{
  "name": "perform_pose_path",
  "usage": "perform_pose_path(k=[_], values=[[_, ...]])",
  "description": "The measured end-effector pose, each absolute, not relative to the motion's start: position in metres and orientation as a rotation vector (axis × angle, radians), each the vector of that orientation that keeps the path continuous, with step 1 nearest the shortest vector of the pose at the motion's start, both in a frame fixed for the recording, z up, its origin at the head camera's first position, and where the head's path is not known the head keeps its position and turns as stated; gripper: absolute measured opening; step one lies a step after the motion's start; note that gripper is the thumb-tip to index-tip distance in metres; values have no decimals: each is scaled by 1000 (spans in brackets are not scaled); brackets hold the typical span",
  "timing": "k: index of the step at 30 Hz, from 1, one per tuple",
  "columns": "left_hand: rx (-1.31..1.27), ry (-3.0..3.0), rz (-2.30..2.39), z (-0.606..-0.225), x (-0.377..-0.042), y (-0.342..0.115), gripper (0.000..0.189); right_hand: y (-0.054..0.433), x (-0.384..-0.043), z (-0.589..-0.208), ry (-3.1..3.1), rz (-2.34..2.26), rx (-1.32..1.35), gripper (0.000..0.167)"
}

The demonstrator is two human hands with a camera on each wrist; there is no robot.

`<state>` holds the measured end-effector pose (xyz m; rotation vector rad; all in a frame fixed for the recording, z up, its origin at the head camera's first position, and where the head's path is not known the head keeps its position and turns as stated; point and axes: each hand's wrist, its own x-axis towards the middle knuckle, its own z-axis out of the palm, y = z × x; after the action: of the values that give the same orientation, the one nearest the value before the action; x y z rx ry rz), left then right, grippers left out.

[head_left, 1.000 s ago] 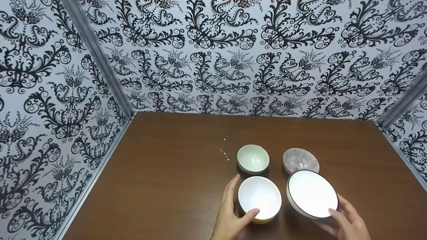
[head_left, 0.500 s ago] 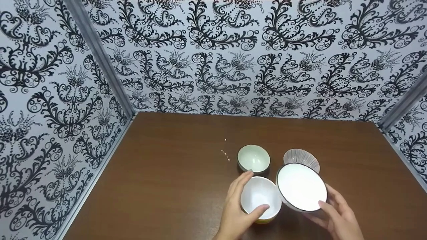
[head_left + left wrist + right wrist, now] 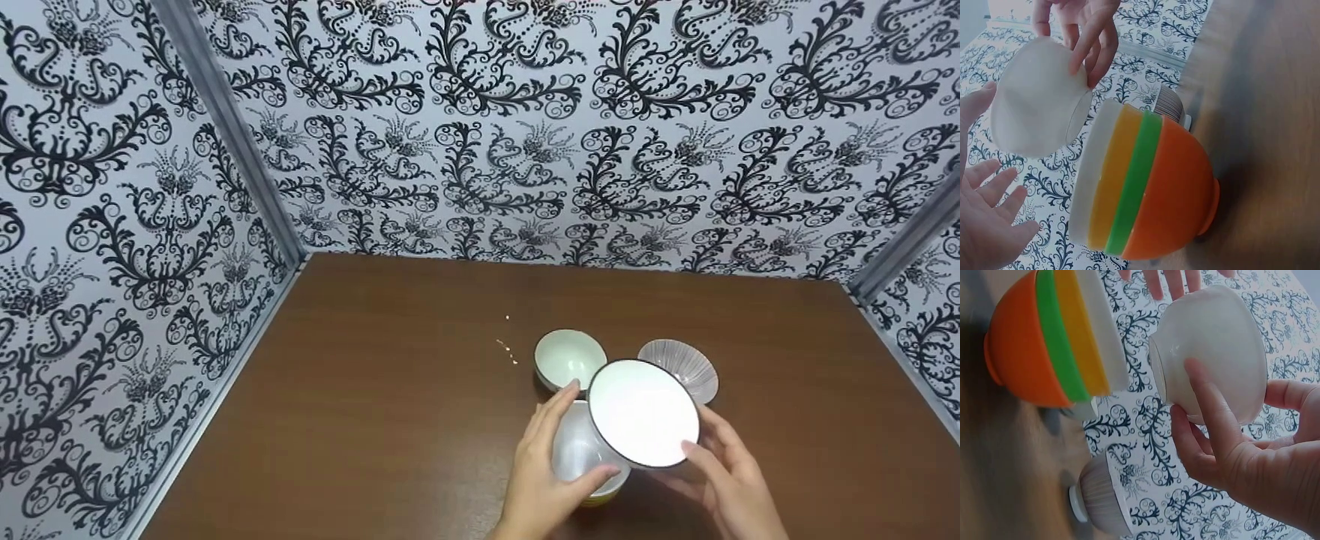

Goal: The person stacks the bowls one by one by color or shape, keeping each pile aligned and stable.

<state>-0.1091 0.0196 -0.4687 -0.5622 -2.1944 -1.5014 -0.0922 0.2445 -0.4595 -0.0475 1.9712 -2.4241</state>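
My right hand (image 3: 731, 476) grips a white bowl (image 3: 643, 414) with a dark rim, thumb at the rim and fingers under its wall and by its foot. The bowl is held in the air over a stack of nested bowls, partly covering it in the head view. From the bottom, the stack has an orange bowl (image 3: 1179, 191), a green one (image 3: 1139, 183), a yellow one (image 3: 1114, 180) and a white one (image 3: 1094, 180) on top. My left hand (image 3: 544, 472) is spread above the stack's left side, fingers extended, apart from the held bowl in the left wrist view.
Behind the stack stands a pale green bowl (image 3: 568, 358). A striped bowl (image 3: 679, 364) is to its right, partly hidden by the held one. Small light crumbs or marks (image 3: 508, 350) lie on the brown table (image 3: 375, 390). Patterned walls (image 3: 510, 150) rise at the back and sides.
The held white bowl has moved left and slightly up, from beside the stack to over it. My left hand has shifted a little right, its fingers now over the stack's edge.
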Motion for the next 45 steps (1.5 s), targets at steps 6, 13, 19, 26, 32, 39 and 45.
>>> perform_pose_path(k=[6,13,19,26,32,39,45], values=[[-551,-2183,-1509,-468,-109,20,88,232,-94,-455,2002,-2381,-1,47],[-470,-2142,-1584,-471,-109,15,87,217,-94,-451,2038,-2327,89,48],[-423,-2162,-1589,-472,-106,10,83,209,-93,-456,2096,-2305,55,48],[-352,-2165,-1786,-472,-104,-1,82,203,-89,-460,2481,-2141,-179,65],[-383,-2161,-1871,-476,-103,-7,82,199,-81,-455,2872,-1793,-201,91],[-380,-2175,-1930,-477,-105,-8,81,196,-84,-460,2963,-1792,-286,92],[-358,-2229,-1925,-481,-107,-8,81,198,-87,-467,3065,-1710,-274,89]])
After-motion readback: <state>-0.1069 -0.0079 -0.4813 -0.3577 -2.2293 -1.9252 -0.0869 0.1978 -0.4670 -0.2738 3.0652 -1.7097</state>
